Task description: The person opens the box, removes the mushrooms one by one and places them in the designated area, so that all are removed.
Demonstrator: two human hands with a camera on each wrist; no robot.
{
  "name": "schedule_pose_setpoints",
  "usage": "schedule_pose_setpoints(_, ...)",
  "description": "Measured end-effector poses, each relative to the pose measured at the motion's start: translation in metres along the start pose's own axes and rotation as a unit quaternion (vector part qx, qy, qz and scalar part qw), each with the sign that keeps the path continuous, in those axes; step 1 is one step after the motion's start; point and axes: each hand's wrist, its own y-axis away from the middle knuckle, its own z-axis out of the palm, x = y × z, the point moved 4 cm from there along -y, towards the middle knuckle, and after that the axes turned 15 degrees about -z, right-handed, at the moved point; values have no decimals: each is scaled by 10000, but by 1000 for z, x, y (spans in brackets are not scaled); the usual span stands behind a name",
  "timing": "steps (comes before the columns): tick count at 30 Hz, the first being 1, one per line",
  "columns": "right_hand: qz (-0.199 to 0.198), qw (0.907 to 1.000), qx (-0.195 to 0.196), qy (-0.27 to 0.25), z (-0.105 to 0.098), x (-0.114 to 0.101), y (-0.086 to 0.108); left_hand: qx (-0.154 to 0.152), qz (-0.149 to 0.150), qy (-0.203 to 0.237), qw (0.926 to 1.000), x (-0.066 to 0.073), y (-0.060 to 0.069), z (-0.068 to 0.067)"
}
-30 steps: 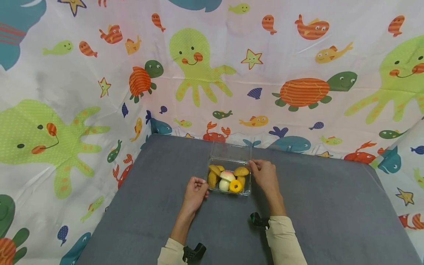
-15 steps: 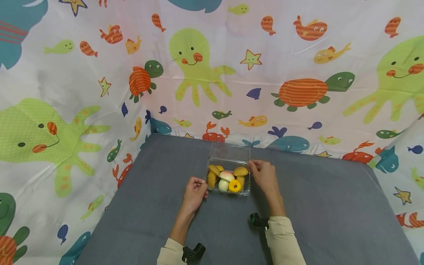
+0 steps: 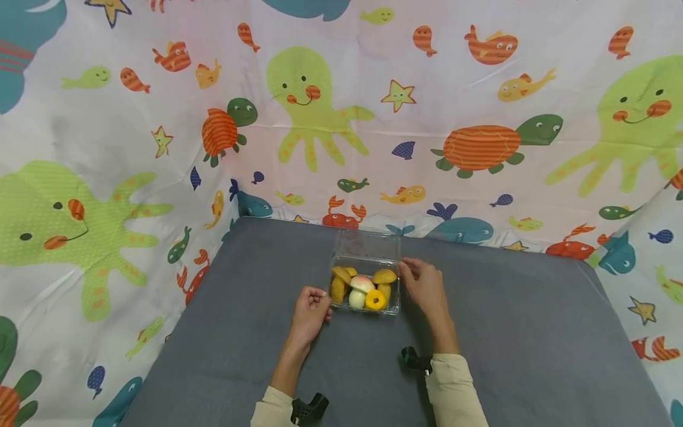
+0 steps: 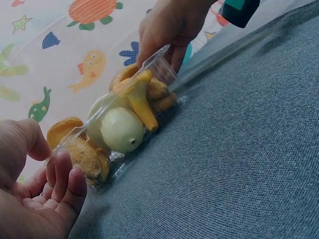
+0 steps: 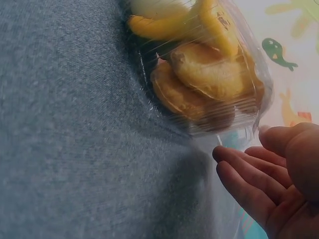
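Go light with your left hand (image 3: 310, 315), whose grip pinches the near left edge of the clear box (image 3: 395, 306), on the grey counter (image 3: 240, 338) just below the frame's middle. Hold it flat so the mushrooms (image 3: 363, 284) don't roll. Your right hand (image 3: 427, 289) pinches the right edge, so press evenly, and mind the open lid (image 3: 369, 244) higher up, which could tip it.

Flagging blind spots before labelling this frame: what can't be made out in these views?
- Head: rear mushroom, mostly hidden behind the left mushroom.
- Head: sleeves, cut off by the bottom edge.
- Left wrist: right hand, fingertips partly hidden behind the box; forearm cut off by the top edge.
- Right wrist: pale mushroom, cut off by the top edge.
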Motion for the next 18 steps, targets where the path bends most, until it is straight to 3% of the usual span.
schedule_pose_setpoints(8, -70, 9995, 65, -287, -6, 2, 11, 5, 16, -43, 10000, -1, 1, -2)
schedule_pose_setpoints(18, -435, 9965, 637, -332, -28, 0, 21, -24, 16, -12, 10000, -3, -2, 0)
